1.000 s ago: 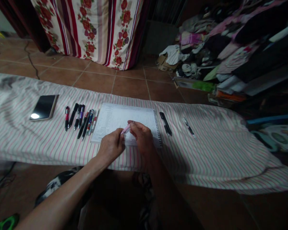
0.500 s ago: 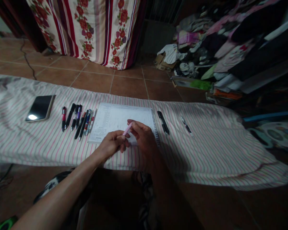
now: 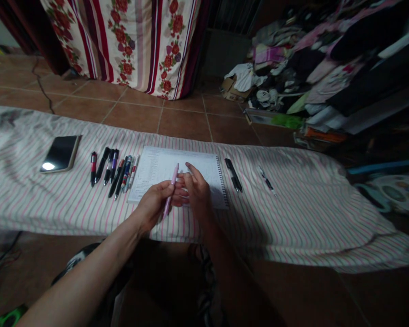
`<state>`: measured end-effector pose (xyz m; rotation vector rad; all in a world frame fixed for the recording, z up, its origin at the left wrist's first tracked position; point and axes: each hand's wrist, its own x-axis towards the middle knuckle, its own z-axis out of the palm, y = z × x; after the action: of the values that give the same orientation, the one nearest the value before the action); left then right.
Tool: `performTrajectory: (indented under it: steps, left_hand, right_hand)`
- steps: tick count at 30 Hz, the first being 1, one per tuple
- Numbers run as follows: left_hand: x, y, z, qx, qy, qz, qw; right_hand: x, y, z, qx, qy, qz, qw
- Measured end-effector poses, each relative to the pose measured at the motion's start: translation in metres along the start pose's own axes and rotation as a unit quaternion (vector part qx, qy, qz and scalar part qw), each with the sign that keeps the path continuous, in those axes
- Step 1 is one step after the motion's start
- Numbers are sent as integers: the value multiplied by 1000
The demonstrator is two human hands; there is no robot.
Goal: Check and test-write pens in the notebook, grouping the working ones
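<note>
The left hand (image 3: 155,200) grips the pink pen (image 3: 174,177) at mid-barrel, above the notebook (image 3: 153,170). The pen's long axis slants: one end points away from the person and slightly right (writing end indistinct), the other back toward the person. The right hand (image 3: 199,193) sits just beside, fingers partly extended; whether it holds anything cannot be determined. Black pen (image 3: 233,175) lies right of the notebook.

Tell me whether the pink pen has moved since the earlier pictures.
Yes: the pink pen, held in the left hand, has swung its far end leftward over the notebook, away from the spiral binding.
</note>
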<state>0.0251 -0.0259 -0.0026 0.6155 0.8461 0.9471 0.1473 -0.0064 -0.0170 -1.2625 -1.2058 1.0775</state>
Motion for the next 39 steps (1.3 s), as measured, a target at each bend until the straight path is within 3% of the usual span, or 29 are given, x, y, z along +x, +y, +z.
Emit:
performTrajectory:
  steps: [5, 11, 14, 23, 29, 35, 39]
  left_hand:
    - [1, 10, -7, -107, 29, 17, 994]
    - [3, 8, -8, -118, -3, 72, 990]
    - [2, 7, -6, -101, -11, 91, 991]
    - [0, 9, -4, -96, -44, 112, 988]
    - [4, 7, -6, -163, -2, 92, 982]
    - [10, 7, -5, -210, 34, 70, 975]
    - [10, 8, 0, -214, 2, 51, 976]
  right_hand:
    - [-3, 3, -5, -170, 44, -151, 973]
    - [-5, 7, -8, -296, 7, -289, 910]
    - [-7, 7, -6, -317, -10, -322, 892]
    - [-8, 13, -1, -299, -33, -321, 898]
    - [-11, 8, -2, -259, -47, -306, 915]
    - [-13, 1, -7, -111, -125, -193, 967]
    - [-14, 0, -6, -5, -150, -159, 976]
